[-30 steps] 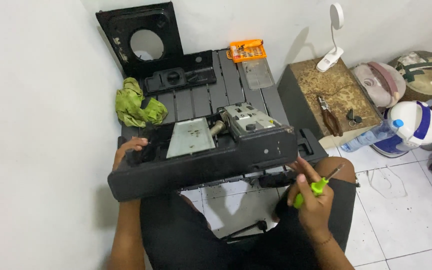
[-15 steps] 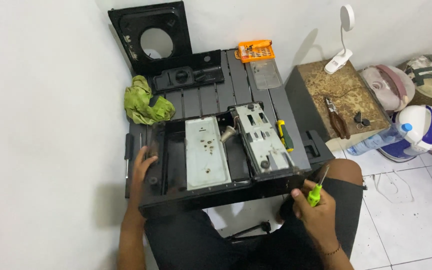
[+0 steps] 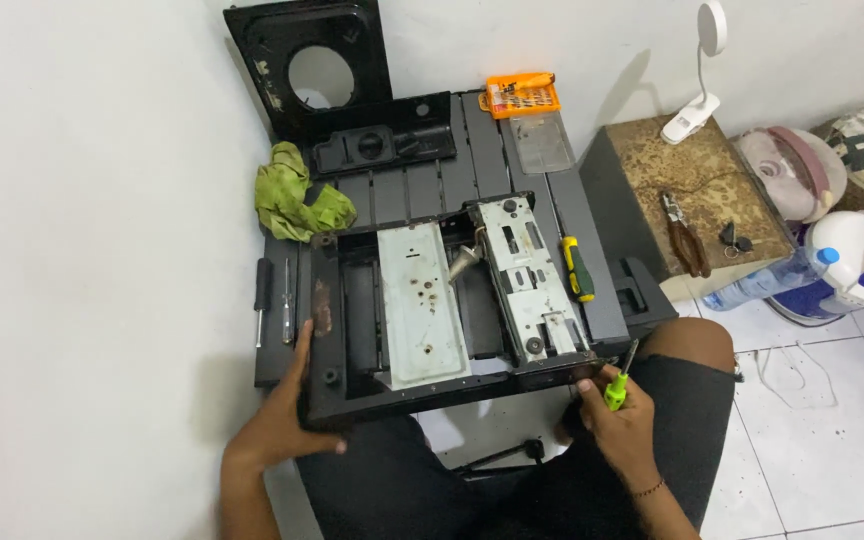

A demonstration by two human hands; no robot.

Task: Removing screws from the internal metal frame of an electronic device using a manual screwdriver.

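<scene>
A green-handled screwdriver is being clamped by the right hand fingers; the black chassis on the surface is being gripped by the left hand, with metal plates being held inside.

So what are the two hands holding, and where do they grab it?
The right hand grips a small green-handled screwdriver by its handle. The left hand holds the black metal chassis frame at its near-left corner.

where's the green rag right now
In the head view the green rag lies upper left on the black slatted table, by the white wall, just above the open black casing.
</scene>
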